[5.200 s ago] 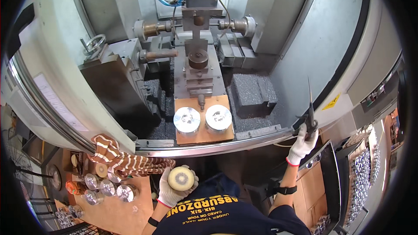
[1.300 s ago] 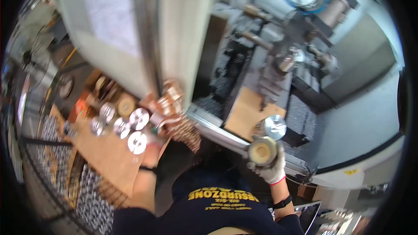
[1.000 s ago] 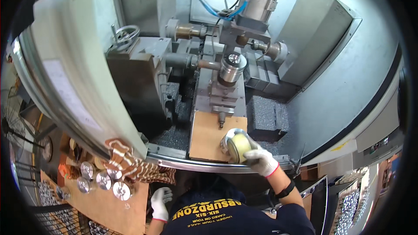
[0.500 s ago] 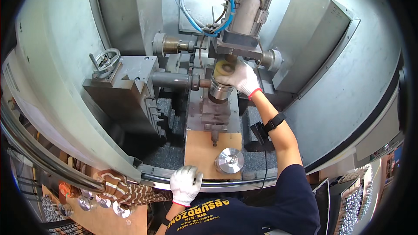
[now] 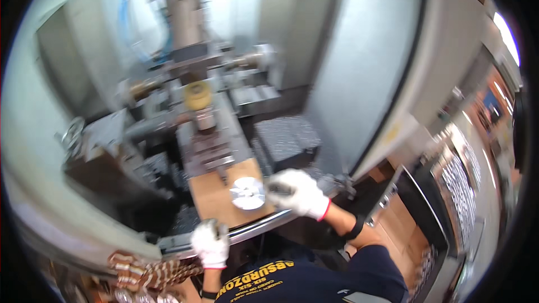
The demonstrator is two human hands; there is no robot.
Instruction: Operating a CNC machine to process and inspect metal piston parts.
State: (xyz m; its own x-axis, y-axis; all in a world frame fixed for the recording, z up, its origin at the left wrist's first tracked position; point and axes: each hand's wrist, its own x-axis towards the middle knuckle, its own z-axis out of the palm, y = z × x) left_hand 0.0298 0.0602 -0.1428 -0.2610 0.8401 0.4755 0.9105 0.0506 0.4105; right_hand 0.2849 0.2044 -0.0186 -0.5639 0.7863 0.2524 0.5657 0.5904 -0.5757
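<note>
My right hand (image 5: 299, 193), in a white glove with a red cuff, is closed around a grey metal piston (image 5: 279, 189), mostly hidden and blurred. Close beside it, a shiny round piston (image 5: 247, 193) rests on the brown board (image 5: 216, 202). My left hand (image 5: 210, 243), gloved too, bends its fingers over the machine's front rail (image 5: 255, 230), left of the board. Farther back, a yellow pad (image 5: 197, 96) sits above a narrow metal post (image 5: 205, 119) in the machine's fixture.
An upright cylinder unit (image 5: 186, 19) hangs over the fixture. A handwheel (image 5: 73, 134) stands at left. Metal chips cover a block (image 5: 286, 137) on the right. A brown striped cloth (image 5: 149, 272) lies at lower left; racks of small metal parts (image 5: 457, 191) stand at right.
My right hand has come from the fixture toward me, with the piston from under the yellow pad. The view has swung right. My left hand stays at the rail.
</note>
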